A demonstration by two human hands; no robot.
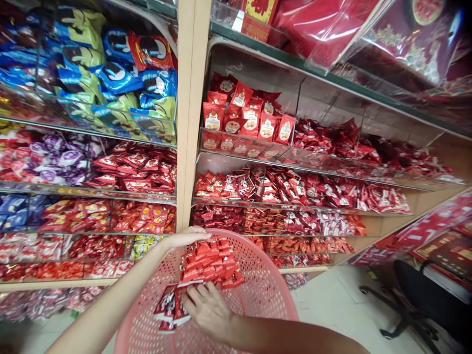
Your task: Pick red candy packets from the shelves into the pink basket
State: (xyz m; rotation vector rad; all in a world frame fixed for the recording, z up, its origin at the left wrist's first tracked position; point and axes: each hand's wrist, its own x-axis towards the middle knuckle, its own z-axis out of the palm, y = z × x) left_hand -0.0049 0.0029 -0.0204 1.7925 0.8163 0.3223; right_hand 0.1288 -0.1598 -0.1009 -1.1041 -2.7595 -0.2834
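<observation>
A pink perforated plastic basket (263,275) is in front of me at the lower middle. My left hand (190,237) is closed over its far left rim, with the fingertips over the inner side. Inside the basket is a heap of small red candy packets (212,260). Several darker red packets with white edges (167,305) lie nearer to me on the left. My right hand (208,309) reaches in from the right, palm down. Its fingers are bent and apart, touching the packets between the two groups. What lies under the palm is hidden.
Shelves with clear dividers (306,162) full of red packets rise behind the basket. Left of a wooden upright (188,113) are blue and green bags (120,76) and purple-white sweets (64,155). A black wheeled chair (431,300) stands on the tiled floor at the right.
</observation>
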